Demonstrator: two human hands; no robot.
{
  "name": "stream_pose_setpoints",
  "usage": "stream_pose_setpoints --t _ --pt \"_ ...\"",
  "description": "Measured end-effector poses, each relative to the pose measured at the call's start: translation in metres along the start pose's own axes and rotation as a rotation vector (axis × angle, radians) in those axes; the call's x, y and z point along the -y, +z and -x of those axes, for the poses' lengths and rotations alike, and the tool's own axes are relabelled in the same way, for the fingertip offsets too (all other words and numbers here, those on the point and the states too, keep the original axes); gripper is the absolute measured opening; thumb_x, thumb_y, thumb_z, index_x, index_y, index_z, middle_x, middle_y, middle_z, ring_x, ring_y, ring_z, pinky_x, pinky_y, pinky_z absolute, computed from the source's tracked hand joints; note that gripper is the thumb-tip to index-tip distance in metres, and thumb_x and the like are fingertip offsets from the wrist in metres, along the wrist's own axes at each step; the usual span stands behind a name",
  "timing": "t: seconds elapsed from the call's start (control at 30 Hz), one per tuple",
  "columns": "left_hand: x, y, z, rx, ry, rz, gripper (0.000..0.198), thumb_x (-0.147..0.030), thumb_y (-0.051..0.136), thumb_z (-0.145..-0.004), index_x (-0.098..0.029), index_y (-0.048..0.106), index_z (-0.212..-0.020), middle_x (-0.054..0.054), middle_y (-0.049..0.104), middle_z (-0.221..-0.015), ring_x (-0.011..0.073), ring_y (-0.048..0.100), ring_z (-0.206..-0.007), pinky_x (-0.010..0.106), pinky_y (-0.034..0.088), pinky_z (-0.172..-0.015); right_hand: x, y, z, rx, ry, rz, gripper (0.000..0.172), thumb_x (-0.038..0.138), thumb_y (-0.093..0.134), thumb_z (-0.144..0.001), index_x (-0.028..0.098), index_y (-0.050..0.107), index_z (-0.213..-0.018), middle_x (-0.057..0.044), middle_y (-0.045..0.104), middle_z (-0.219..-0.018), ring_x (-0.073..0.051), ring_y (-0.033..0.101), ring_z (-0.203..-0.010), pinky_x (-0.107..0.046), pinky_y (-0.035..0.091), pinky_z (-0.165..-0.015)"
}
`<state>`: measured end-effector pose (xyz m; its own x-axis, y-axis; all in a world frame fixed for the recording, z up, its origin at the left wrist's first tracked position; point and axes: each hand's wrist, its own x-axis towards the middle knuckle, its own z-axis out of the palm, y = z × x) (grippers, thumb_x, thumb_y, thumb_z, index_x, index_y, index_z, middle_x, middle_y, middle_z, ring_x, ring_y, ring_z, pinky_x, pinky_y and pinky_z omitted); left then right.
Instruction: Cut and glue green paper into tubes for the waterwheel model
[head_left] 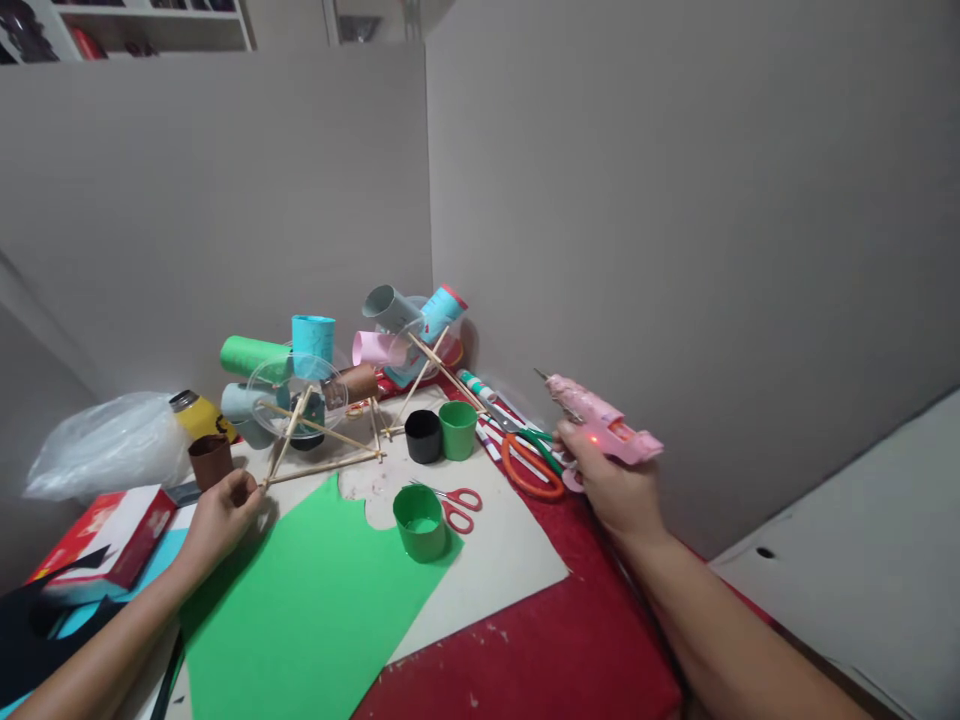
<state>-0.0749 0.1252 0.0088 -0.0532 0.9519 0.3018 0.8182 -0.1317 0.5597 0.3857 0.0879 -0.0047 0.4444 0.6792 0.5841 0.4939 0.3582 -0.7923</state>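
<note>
The right hand point(619, 490) gripped a glue gun point(604, 412); the left hand point(221, 515) pinched a stick frame point(322, 469). Scissors point(448, 497) and a green cup point(420, 543) sat between.

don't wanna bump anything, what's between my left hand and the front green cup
In the head view, mainly the green sheet lies between your left hand and the front green cup.

Dim, greyish light, with a soft shadow on the right wall point(637, 200). Pale glare on the left bag point(112, 445). 1 red glow on the glue gun point(611, 415). Wide-angle distortion tilts the far-left shelf point(169, 15).
</note>
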Motion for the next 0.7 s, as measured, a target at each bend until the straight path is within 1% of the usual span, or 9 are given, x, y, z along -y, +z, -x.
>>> stream_pose_setpoints --t 0.07,0.13,0.27,0.37,0.43,0.5,0.53,0.6,0.7 --pt "-0.009 -0.004 0.011 0.019 0.016 0.058 0.031 -0.050 0.054 -0.075 -0.022 0.049 -0.065 -0.003 0.049 -0.057 0.0142 0.046 -0.054 0.025 0.038 -0.054 0.007 0.002 0.002 0.075 -0.023 0.027 0.035 0.043 0.057 -0.090 0.019 0.074 -0.108 -0.007 0.077 -0.087 -0.025 0.072 -0.079 -0.034 0.059 -0.068" --pt "-0.022 -0.009 0.024 0.071 0.043 0.159 0.034 -0.052 0.058 -0.077 -0.021 0.052 -0.066 -0.003 0.050 -0.059 0.0138 0.046 -0.055 0.025 0.038 -0.054 0.012 0.003 0.008 0.163 -0.051 0.065 0.033 0.042 0.060 -0.088 0.020 0.074 -0.108 -0.005 0.077 -0.084 -0.026 0.072 -0.081 -0.034 0.059 -0.070" --pt "-0.065 -0.013 0.060 0.290 0.158 0.259 0.040 -0.055 0.059 -0.084 -0.020 0.060 -0.063 -0.001 0.054 -0.061 0.0152 0.050 -0.060 0.026 0.042 -0.058 0.023 -0.002 0.031 0.301 -0.120 0.146 0.018 0.038 0.063 -0.086 0.022 0.071 -0.089 -0.002 0.072 -0.073 -0.021 0.066 -0.064 -0.030 0.054 -0.060" --pt "-0.109 0.000 0.089 0.634 0.142 0.433 0.047 -0.060 0.051 -0.091 -0.020 0.067 -0.071 0.002 0.059 -0.064 0.0159 0.055 -0.062 0.026 0.045 -0.059 0.044 -0.006 0.052 0.380 -0.200 0.171 0.015 0.034 0.060 -0.089 0.024 0.062 -0.079 -0.001 0.065 -0.069 -0.017 0.057 -0.057 -0.027 0.047 -0.055" --pt "-0.140 0.015 0.106 0.907 0.079 0.650 0.050 -0.066 0.052 -0.089 -0.021 0.071 -0.099 0.007 0.069 -0.084 0.0178 0.062 -0.073 0.029 0.050 -0.068 0.063 -0.005 0.066 0.431 -0.274 0.157 0.015 0.032 0.058 -0.090 0.024 0.056 -0.078 -0.001 0.062 -0.070 -0.016 0.055 -0.059 -0.026 0.044 -0.056" --pt "-0.167 0.032 0.117 1.096 0.000 0.867 0.067 -0.073 0.057 -0.083 -0.024 0.060 -0.128 0.012 0.069 -0.110 0.0200 0.067 -0.084 0.031 0.053 -0.072 0.081 -0.003 0.077 0.485 -0.344 0.127 0.011 0.032 0.057 -0.090 0.022 0.058 -0.085 -0.003 0.063 -0.075 -0.017 0.056 -0.063 -0.027 0.043 -0.059" --pt "-0.177 0.039 0.120 1.142 -0.019 0.931 0.067 -0.073 0.057 -0.083 -0.022 0.060 -0.128 0.013 0.067 -0.114 0.0201 0.067 -0.087 0.031 0.052 -0.073 0.088 -0.002 0.080 0.504 -0.374 0.106 0.015 0.037 0.058 -0.088 0.022 0.057 -0.084 -0.004 0.064 -0.076 -0.018 0.057 -0.064 -0.028 0.043 -0.059" --pt "-0.191 0.051 0.123 1.155 -0.010 1.006 0.064 -0.070 0.057 -0.084 -0.017 0.064 -0.119 0.012 0.066 -0.106 0.0184 0.066 -0.086 0.029 0.051 -0.073 0.095 -0.002 0.084 0.503 -0.395 0.074 0.019 0.040 0.059 -0.086 0.022 0.057 -0.082 -0.004 0.064 -0.075 -0.019 0.056 -0.063 -0.029 0.042 -0.059" --pt "-0.192 0.062 0.123 1.185 0.002 1.026 0.063 -0.066 0.065 -0.082 -0.015 0.063 -0.117 0.008 0.064 -0.097 0.0144 0.062 -0.083 0.027 0.047 -0.076 0.092 -0.007 0.079 0.414 -0.336 0.041 0.014 0.033 0.061 -0.087 0.022 0.055 -0.080 -0.001 0.060 -0.070 -0.017 0.053 -0.058 -0.028 0.040 -0.055"
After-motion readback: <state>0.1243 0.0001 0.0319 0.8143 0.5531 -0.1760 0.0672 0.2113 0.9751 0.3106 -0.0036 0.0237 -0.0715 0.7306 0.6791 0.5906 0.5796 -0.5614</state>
